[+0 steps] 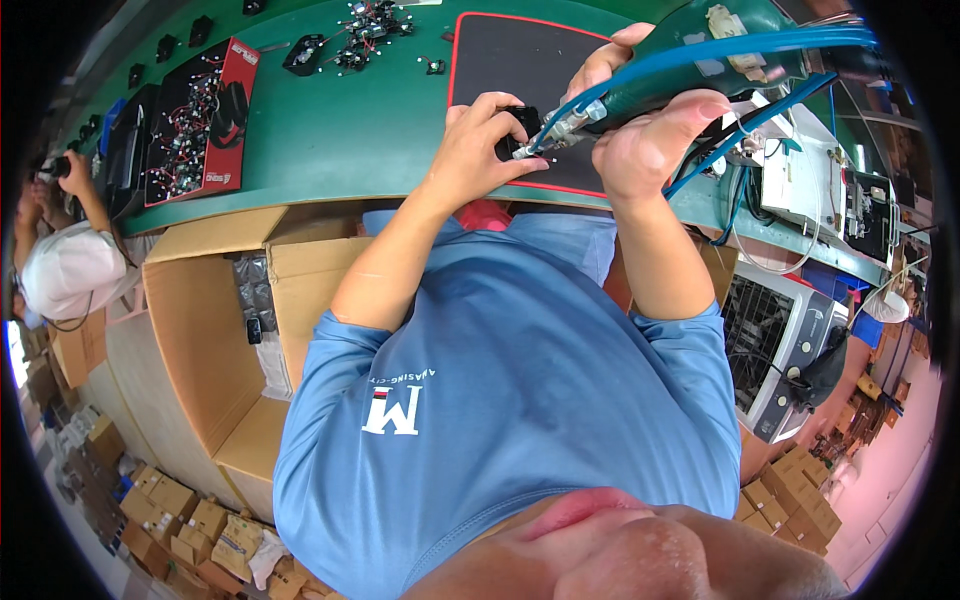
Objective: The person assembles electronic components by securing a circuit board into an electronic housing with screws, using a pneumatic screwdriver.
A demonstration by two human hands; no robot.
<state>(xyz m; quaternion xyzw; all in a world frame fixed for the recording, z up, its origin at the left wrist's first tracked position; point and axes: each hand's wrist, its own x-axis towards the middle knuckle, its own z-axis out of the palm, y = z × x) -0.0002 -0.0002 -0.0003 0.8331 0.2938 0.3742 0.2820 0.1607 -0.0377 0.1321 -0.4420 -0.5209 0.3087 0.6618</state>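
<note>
My left hand (472,148) is closed round a small black plastic part (518,122) on the dark mat (515,55) with a red border. My right hand (645,158) grips a bulky green power screwdriver (665,70), its fingers and thumb on both sides of the body. Blue hoses (740,45) run along the tool to the upper right. Its metal nose (572,122) slants down to the left, and the tip meets or nearly meets the black part beside my left fingertips. My left fingers hide much of that part.
On the green table (330,130), a red box (222,165) holds several small wired parts. More wired parts (365,35) lie at the back. A white machine (800,190) stands at right. Below are an open cardboard box (205,330) and another person (75,265) at far left.
</note>
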